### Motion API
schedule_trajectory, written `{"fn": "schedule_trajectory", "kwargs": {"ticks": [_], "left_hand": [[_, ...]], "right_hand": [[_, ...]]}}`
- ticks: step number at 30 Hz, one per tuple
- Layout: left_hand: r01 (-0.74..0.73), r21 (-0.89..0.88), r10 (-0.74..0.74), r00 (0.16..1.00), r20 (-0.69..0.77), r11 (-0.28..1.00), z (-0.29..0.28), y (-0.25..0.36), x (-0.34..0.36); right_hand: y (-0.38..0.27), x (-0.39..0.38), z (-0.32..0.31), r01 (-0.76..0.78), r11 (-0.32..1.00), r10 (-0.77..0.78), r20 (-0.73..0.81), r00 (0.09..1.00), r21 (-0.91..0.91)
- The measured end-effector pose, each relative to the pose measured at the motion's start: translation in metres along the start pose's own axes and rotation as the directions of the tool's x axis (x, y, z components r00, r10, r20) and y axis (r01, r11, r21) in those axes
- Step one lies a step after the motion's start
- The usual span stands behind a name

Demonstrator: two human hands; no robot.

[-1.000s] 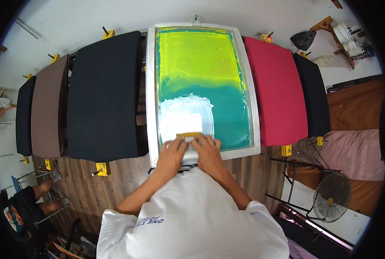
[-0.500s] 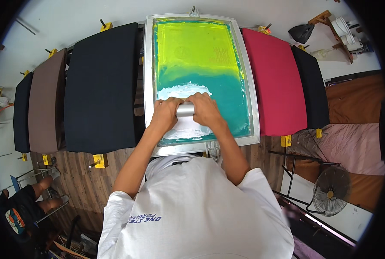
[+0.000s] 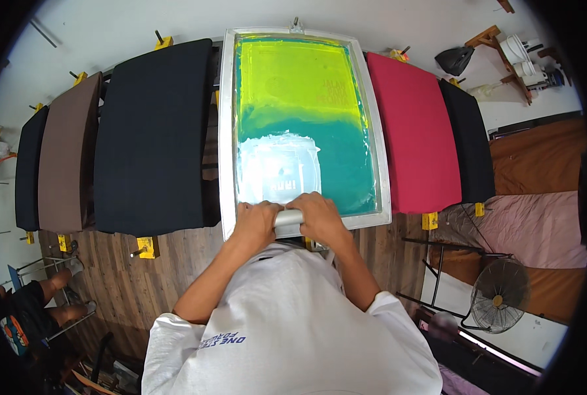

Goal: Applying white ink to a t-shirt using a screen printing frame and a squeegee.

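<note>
My left hand (image 3: 257,221) and my right hand (image 3: 317,216) are both closed around the silver handle of a squeegee (image 3: 289,222), at the near edge of a screen-printing frame (image 3: 227,131). The frame is pale metal, with mesh that runs from yellow-green (image 3: 293,62) at the far end to teal (image 3: 346,161) nearer me. A square patch of white ink (image 3: 260,172) covers the near left of the mesh, with faint marks in its middle. My hands hide the squeegee's ends, and its blade does not show.
Left of the frame stand black (image 3: 154,138) and brown (image 3: 71,155) covered boards; to the right are a red board (image 3: 415,135) and another black one (image 3: 468,141). A fan (image 3: 499,296) stands at lower right. Another person's legs (image 3: 63,299) show at lower left.
Both hands have drawn the squeegee toward me, from the middle of the white ink to the frame's near edge. The spread white patch behind it is now uncovered.
</note>
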State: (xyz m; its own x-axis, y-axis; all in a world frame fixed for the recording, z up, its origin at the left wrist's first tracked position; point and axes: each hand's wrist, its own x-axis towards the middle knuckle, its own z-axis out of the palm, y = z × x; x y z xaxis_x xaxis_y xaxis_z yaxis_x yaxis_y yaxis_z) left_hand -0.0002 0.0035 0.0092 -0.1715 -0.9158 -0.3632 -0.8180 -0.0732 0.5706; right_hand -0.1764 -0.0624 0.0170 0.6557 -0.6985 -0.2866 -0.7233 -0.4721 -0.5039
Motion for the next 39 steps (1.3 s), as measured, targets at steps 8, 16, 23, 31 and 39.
{"fn": "schedule_trajectory", "kwargs": {"ticks": [8,16,23,31,39], "left_hand": [[-0.072,-0.006,0.066,0.944,-0.322,0.997,-0.015,-0.022,0.050],[-0.108,0.053,0.120,0.921,-0.370,0.993,0.043,-0.002,-0.020],[0.010,0.085,0.009,0.976,-0.219,0.996,-0.018,-0.017,0.045],[0.105,0.087,-0.089,0.982,-0.163,0.991,-0.039,-0.034,0.099],[0.018,0.055,0.003,0.937,-0.349,0.998,-0.015,-0.042,0.094]], "right_hand": [[0.010,0.063,-0.012,0.023,0.987,-0.044,-0.135,0.990,-0.158],[-0.002,-0.023,0.027,0.031,0.997,-0.038,-0.085,0.996,-0.073],[0.011,0.054,-0.023,0.147,0.979,-0.155,-0.049,0.987,-0.138],[0.029,0.112,-0.034,0.068,0.990,-0.065,0.025,0.998,-0.122],[0.030,0.103,-0.014,-0.116,0.988,0.117,-0.002,0.993,-0.106]]}}
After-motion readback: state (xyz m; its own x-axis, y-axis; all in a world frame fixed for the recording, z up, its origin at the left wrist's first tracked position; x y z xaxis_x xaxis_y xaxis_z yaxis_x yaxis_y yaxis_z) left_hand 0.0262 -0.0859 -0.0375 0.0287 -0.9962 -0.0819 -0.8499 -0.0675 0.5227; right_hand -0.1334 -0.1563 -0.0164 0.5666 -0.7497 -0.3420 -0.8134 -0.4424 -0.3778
